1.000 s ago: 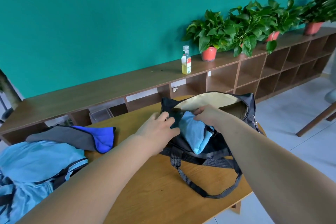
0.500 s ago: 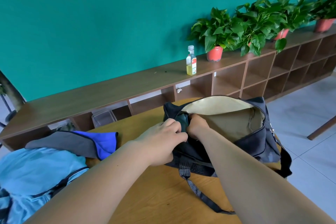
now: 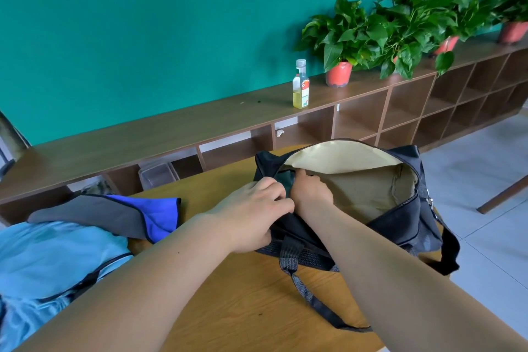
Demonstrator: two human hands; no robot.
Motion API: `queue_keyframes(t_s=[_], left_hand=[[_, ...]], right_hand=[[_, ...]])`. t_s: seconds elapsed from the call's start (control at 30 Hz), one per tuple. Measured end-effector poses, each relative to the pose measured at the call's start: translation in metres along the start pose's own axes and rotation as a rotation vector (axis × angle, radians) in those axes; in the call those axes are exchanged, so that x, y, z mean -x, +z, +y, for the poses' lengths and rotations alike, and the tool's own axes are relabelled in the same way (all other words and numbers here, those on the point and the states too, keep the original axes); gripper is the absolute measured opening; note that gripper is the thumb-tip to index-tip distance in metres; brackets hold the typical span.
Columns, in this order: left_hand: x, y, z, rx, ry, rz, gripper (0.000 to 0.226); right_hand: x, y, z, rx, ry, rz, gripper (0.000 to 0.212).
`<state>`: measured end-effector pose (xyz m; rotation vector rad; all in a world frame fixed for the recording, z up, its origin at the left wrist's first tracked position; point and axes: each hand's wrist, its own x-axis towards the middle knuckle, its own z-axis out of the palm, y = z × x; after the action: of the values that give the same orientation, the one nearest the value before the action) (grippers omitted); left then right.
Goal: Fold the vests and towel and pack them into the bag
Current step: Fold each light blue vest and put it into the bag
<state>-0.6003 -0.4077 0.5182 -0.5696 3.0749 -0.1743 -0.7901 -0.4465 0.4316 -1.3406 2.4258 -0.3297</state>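
Bright, even daylight with soft shadows; sharp overall, with wide-angle bending toward the edges.

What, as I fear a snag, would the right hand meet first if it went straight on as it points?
Probably the dark fabric inside the bag, at its end, just ahead of the right hand; depth there is unclear.

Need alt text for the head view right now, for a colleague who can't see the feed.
Both hands work at the left end of an open black bag on a wooden table: the left hand grips its rim, the right hand reaches inside, fingers hidden. Light blue garments and a grey-and-blue garment lie to the left.
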Motion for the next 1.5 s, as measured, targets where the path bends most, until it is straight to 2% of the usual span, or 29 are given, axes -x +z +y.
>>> queue_keyframes(t_s=[0.1, 0.17, 0.27, 0.33, 0.4, 0.47, 0.53, 0.73, 0.8, 0.87, 0.93, 0.97, 1.07, 1.23, 1.33, 1.47, 1.5], left_hand=[[0.000, 0.002, 0.000, -0.004, -0.009, -0.004, 0.051], [0.000, 0.001, 0.001, -0.002, -0.013, -0.011, 0.052], [0.000, -0.001, 0.002, 0.008, -0.023, -0.034, 0.054], [0.000, -0.001, 0.004, 0.021, -0.035, -0.052, 0.053], [-0.001, 0.000, 0.003, 0.041, -0.053, -0.066, 0.048], [-0.001, 0.000, 0.002, 0.062, -0.082, -0.089, 0.043], [-0.002, 0.000, 0.001, 0.072, -0.098, -0.110, 0.042], [-0.006, 0.000, 0.003, 0.111, -0.124, -0.134, 0.046], [-0.006, -0.002, 0.003, 0.110, -0.134, -0.130, 0.050], [-0.002, -0.003, 0.001, 0.077, -0.130, -0.114, 0.057], [0.004, -0.004, -0.002, 0.030, -0.132, -0.116, 0.067], [0.007, -0.005, -0.002, 0.015, -0.141, -0.115, 0.072], [0.018, -0.010, -0.003, -0.005, -0.168, -0.089, 0.075], [0.044, -0.027, 0.004, -0.011, -0.234, -0.060, 0.074], [0.059, -0.036, 0.008, -0.026, -0.290, -0.088, 0.075], [0.091, -0.046, 0.020, -0.046, -0.374, -0.091, 0.072], [0.098, -0.049, 0.022, -0.050, -0.390, -0.090, 0.071]], right_hand=[[-0.011, 0.015, -0.007, -0.028, -0.030, -0.183, 0.065], [-0.020, 0.027, -0.005, -0.024, -0.058, -0.312, 0.063], [-0.022, 0.031, 0.003, -0.036, -0.027, -0.304, 0.072], [-0.015, 0.025, 0.005, -0.036, -0.109, -0.217, 0.070], [-0.017, 0.028, 0.011, -0.164, -0.173, -0.136, 0.066], [-0.016, 0.031, 0.014, -0.231, -0.195, -0.169, 0.070], [-0.016, 0.035, 0.013, -0.196, -0.139, -0.256, 0.067], [-0.011, 0.035, 0.005, 0.257, -0.154, -0.345, 0.072], [-0.006, 0.022, 0.000, 0.266, -0.125, -0.374, 0.073], [0.010, 0.001, -0.004, 0.241, -0.152, -0.372, 0.085], [0.022, -0.014, -0.002, 0.269, -0.214, -0.294, 0.101], [0.026, -0.022, -0.002, 0.274, -0.224, -0.270, 0.102], [0.031, -0.037, -0.002, 0.256, -0.219, -0.237, 0.093], [0.066, -0.071, -0.009, 0.260, -0.260, -0.201, 0.047], [0.088, -0.089, -0.018, 0.354, -0.264, -0.166, 0.041], [0.129, -0.103, -0.044, 0.356, -0.317, -0.079, 0.018], [0.139, -0.104, -0.050, 0.362, -0.330, -0.074, 0.022]])
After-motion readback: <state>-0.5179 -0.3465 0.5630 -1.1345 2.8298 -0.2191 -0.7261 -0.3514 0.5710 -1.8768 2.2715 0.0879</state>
